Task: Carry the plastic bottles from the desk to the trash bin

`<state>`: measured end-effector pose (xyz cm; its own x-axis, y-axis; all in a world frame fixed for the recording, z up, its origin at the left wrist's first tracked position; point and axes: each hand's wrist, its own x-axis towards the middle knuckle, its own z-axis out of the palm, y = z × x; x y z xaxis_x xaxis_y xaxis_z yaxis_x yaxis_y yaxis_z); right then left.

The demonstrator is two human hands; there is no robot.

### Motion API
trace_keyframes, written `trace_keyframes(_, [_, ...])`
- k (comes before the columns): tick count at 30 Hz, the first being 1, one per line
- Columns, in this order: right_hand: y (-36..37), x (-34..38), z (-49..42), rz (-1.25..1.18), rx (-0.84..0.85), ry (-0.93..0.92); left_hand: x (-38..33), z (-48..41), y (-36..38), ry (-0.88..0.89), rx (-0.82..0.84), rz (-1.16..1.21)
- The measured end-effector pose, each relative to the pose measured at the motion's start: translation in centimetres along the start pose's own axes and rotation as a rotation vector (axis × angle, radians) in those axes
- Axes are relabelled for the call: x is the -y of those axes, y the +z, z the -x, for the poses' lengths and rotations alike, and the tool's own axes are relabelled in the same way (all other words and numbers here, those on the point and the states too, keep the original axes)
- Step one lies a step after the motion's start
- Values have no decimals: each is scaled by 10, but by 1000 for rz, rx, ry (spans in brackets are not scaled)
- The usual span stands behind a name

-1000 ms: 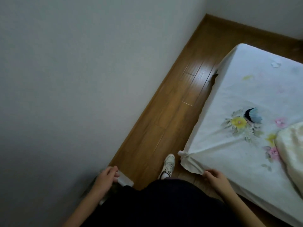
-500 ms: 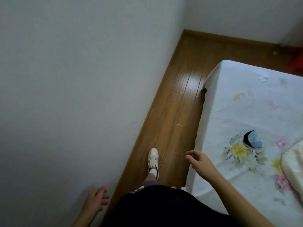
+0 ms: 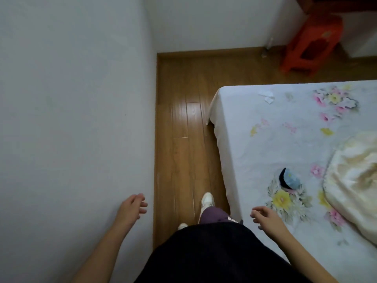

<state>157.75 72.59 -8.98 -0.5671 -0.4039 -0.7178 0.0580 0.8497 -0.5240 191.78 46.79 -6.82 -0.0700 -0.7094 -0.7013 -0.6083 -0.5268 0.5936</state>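
Observation:
No plastic bottle, desk or trash bin shows in the head view. My left hand hangs beside the white wall with its fingers loosely apart and nothing in it. My right hand hovers over the near edge of the bed, fingers curled loosely, also holding nothing. My white shoes stand on the wooden floor between the wall and the bed.
A white wall runs along the left. A bed with a flowered sheet fills the right, with a cream blanket and a small blue and black item on it. A red plastic stool stands at the far right corner. A narrow floor strip leads ahead.
I have walked forward along the strip between wall and bed. A pale object my left hand touched low by the wall a second ago is out of view. The red stool has come into sight.

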Motion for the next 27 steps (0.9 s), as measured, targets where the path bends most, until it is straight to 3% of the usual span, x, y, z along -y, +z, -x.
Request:
trace_keyframes(7, [-26,75,-106,-50,-26,73,-117,-99,17,78,42,-73])
trace_keyframes(10, [-33,141,-158,-22,13,52,-136,-133,17,-48,-3,-48])
trace_keyframes(14, [-29,253,-220,103,126,-117,-157,-167,18,-206,-53,35])
trace_keyframes(21, [-29,433,-304,122,206,-315,-230,-219,7,-331,-92,93])
trace_keyframes(27, [-34,496,-388,109,157,-218,-331,-335,3,-318,-71,73])
